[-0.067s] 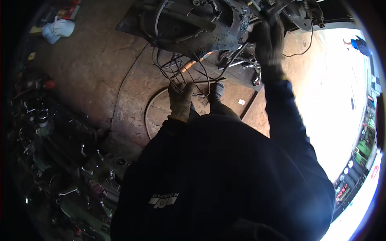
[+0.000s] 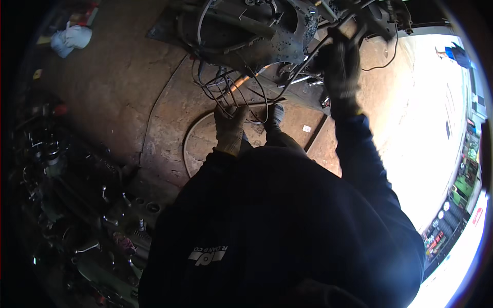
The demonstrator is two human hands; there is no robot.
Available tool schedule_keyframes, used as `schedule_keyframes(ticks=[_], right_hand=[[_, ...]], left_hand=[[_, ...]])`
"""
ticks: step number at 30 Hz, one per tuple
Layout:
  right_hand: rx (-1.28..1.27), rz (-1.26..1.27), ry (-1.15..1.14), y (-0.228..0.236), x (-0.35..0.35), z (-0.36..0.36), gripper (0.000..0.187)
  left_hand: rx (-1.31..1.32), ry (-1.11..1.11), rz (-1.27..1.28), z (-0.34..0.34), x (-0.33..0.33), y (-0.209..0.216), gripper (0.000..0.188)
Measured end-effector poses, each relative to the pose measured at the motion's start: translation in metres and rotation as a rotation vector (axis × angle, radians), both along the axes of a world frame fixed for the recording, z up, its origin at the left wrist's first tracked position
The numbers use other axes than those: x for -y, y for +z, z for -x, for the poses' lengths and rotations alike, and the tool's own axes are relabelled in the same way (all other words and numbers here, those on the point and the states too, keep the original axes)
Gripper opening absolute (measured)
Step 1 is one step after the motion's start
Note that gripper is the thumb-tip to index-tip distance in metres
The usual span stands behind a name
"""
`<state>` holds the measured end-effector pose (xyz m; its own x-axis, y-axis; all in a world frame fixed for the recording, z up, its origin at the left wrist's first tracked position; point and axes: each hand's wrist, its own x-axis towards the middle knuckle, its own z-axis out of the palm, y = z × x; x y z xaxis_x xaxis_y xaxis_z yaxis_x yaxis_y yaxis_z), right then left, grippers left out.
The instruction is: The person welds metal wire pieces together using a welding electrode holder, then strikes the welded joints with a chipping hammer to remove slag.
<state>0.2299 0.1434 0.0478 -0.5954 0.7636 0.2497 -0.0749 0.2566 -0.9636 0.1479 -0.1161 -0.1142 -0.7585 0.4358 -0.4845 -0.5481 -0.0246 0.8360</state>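
Observation:
I look down over my dark sweater at a greasy machine assembly [image 2: 257, 31] with loose black wires [image 2: 231, 87] hanging from it. My left hand [image 2: 229, 123], in a tan glove, is closed around the lower end of the wire bundle beside a copper-coloured tube [image 2: 240, 82]. My right hand [image 2: 341, 66], in a dark glove, reaches up and grips a dark cable or rod [image 2: 321, 43] at the assembly's right side. What lies under the right palm is hidden.
A rusty floor with a round metal plate [image 2: 197, 141] lies below. Many dark tools and metal parts [image 2: 67, 174] crowd the left side. A white cloth [image 2: 72, 38] sits at the top left. Bright daylight fills the right, with a distant person [image 2: 454, 54].

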Motion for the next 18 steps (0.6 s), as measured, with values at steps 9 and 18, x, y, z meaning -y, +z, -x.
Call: schedule_keyframes(ticks=[9,18], right_hand=[[0.571,0.146,-0.123,-0.084,0.153,-0.089,0.04],[0.611,0.133,-0.058,-0.061,0.16,-0.05,0.035]], left_hand=[[-0.04,-0.247,0.195,0.013,0.015,0.023,0.095],[-0.099,-0.193,0.174,0.023,0.008,0.027,0.085]])
